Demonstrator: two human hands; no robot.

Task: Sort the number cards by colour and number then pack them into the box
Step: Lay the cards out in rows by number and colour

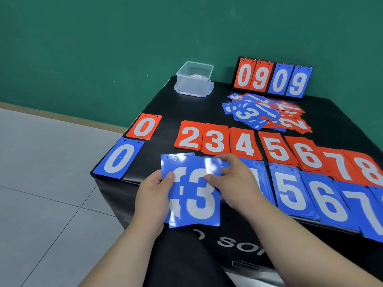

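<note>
**Squaring up the blue 3s**

Pinching a fan of blue 3s [199, 195] at 6 o'clock, over the near edge of the worktop [186, 108]: left hand [154, 195] with thumb on the left side, right hand [230, 177] gripping the upper right corner. Tap the edges flush, line up the punched holes, then lay the stack at 6 o'clock of the red 3 [214, 140], clear of the blue 5s [290, 189]. Box [193, 79] well apart at 11 o'clock; unsorted pile [265, 113] at 1 o'clock.

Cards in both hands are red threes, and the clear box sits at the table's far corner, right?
No: the head view shows the cards in the left hand and right hand are blue threes. The clear box part is right.
</note>
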